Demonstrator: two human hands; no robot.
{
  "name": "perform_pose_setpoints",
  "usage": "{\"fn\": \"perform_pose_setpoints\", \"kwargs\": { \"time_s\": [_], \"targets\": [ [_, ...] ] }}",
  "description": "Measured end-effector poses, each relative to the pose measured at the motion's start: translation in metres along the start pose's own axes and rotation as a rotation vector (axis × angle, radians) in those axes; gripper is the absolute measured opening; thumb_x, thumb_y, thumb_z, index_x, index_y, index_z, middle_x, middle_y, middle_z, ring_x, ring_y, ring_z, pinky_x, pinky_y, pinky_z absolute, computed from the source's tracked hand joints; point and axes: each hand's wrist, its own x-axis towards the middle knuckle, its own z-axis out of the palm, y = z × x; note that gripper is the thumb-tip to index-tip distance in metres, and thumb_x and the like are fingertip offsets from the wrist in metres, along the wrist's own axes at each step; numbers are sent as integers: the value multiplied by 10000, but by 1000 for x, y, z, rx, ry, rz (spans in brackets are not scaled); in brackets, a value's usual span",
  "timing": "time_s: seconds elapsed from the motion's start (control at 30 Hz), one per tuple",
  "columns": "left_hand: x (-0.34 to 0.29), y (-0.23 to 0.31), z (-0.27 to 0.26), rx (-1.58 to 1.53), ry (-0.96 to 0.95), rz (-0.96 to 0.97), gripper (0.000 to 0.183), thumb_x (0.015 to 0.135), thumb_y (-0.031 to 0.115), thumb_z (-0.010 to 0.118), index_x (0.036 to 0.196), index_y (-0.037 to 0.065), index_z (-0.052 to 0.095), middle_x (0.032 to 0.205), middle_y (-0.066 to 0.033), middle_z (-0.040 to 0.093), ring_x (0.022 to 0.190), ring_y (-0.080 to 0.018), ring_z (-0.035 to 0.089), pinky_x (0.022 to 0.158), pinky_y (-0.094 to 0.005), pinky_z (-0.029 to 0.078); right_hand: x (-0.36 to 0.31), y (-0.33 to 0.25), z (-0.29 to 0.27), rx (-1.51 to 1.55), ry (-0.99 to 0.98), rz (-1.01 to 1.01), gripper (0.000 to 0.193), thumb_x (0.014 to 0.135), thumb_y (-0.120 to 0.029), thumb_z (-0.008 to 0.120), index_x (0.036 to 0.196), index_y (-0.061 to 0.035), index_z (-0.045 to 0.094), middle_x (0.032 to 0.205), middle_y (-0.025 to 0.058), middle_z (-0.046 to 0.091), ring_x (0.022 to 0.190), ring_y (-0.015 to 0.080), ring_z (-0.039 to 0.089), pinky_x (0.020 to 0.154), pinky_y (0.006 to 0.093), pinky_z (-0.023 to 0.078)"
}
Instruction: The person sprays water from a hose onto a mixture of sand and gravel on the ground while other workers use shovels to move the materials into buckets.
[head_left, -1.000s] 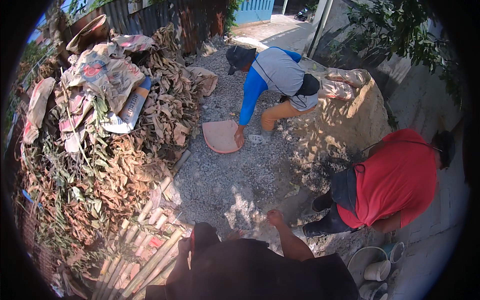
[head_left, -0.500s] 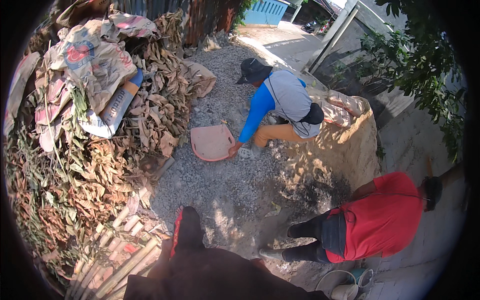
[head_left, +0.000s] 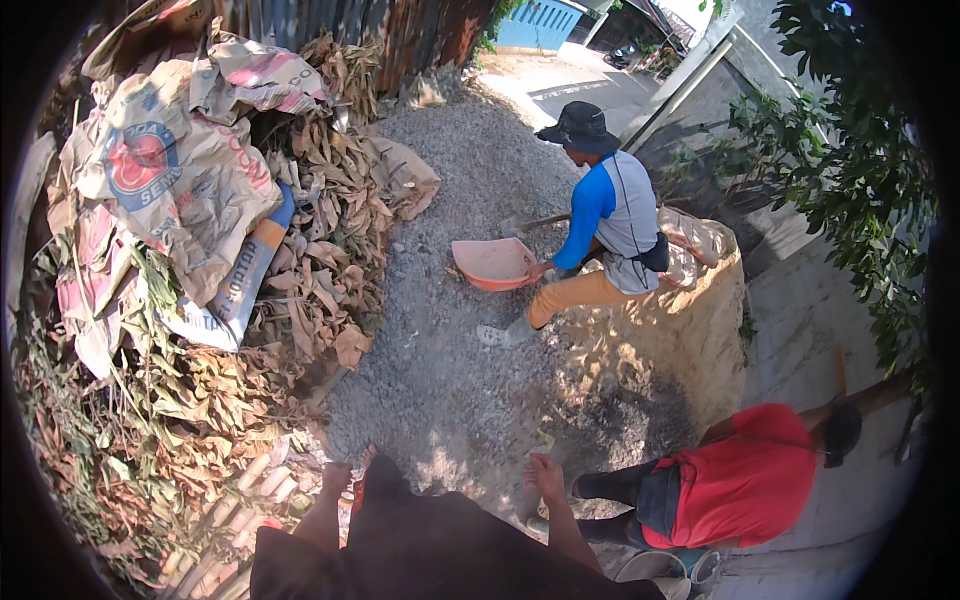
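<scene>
My left hand (head_left: 337, 478) is beside my left leg, fingers curled into a loose fist, with nothing seen in it. On the other side, my right hand (head_left: 545, 478) is raised in front of me, its fingers folded in; nothing shows in it either. My bare foot (head_left: 368, 458) stands on grey gravel (head_left: 430, 340) near the left hand. Ahead, a co-worker with blue sleeves (head_left: 590, 205) grips an orange-pink plastic tray (head_left: 493, 263) by its edge, tilted above the gravel. A hoe-like tool with a wooden handle (head_left: 547, 220) lies behind it.
Dry leaves (head_left: 310, 250) and paper sacks (head_left: 180, 170) are heaped at left, above cut stalks (head_left: 245, 500). Another person in a red shirt (head_left: 750, 475) bends at right, beside buckets (head_left: 705, 566). A sand pile (head_left: 690, 330) rests near the wall.
The co-worker has risen somewhat, and the tray has gone from lying on the gravel to being lifted and tilted. My right hand has come into view, and my left hand shows more fully.
</scene>
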Motion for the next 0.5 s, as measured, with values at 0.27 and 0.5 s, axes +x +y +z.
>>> {"fn": "perform_pose_setpoints", "kwargs": {
  "time_s": [0.27,0.5],
  "targets": [
    [14,73,5,-126,-2,4,285,811,223,560,870,-40,655,645,-88,613,518,-180,584,465,-309,456,10,63,10,-130,-160,322,268,891,-248,576,1113,-98,580,853,88,638,700,202,647,601,347,530],
    [28,24,9,-127,-6,-77,285,813,217,567,854,-54,645,672,-112,628,536,-184,604,473,-315,474,47,122,-22,-462,-385,135,179,894,-197,522,1001,-65,578,749,108,604,562,197,604,441,327,466]
  ]
}}
